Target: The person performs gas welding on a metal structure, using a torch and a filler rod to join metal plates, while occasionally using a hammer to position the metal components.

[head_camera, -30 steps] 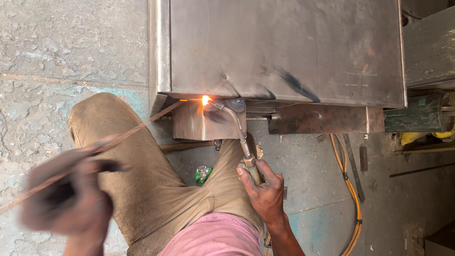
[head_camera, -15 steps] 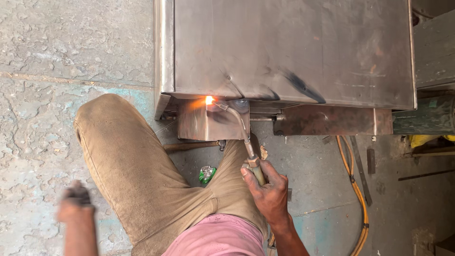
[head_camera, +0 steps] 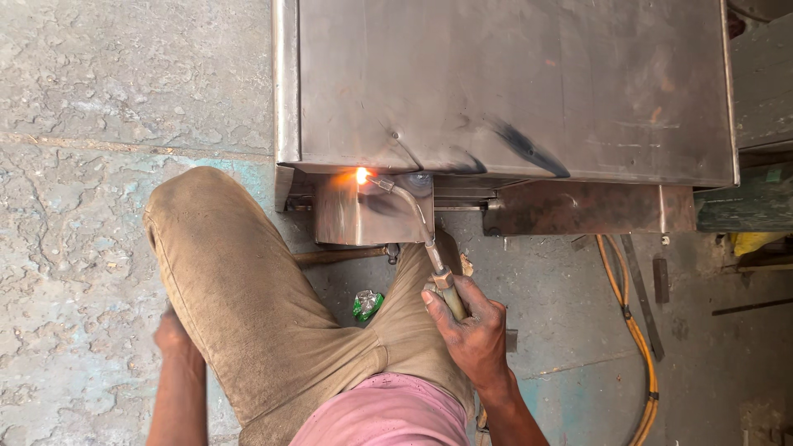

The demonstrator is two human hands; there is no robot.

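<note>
Right hand point(head_camera: 471, 326) at about 5 o'clock in the head view, fingers wrapped tight round the handle of a brass-coloured gas torch with a curved metal neck point(head_camera: 417, 227). The neck arcs up toward 11 o'clock from the fist; at its tip a small bright orange flame point(head_camera: 361, 175) sits against the top edge of a small shiny steel bracket plate point(head_camera: 355, 216).

Left hand point(head_camera: 172, 334) low at 8 o'clock, on the outer side of the bent knee in dusty khaki trousers point(head_camera: 248, 306) — mostly hidden behind the leg, so whether it is open or closed cannot be told, nor whether it holds anything.

The bracket plate hangs just under the lower left corner of a large grey sheet-metal box point(head_camera: 512, 83), which fills the frame from 12 to 2 o'clock; dark scorch streaks mark its lower edge. At 3 o'clock from the bracket, a rusty brown flat steel piece point(head_camera: 578, 211) lies along the box's underside.

On the rough concrete floor point(head_camera: 99, 124): a crumpled green wrapper point(head_camera: 367, 304) between the legs, an orange hose point(head_camera: 636, 330) curving down at 4 o'clock, a thin flat metal bar point(head_camera: 640, 293) just beside it. Pink shirt point(head_camera: 388, 413) at 6 o'clock.
</note>
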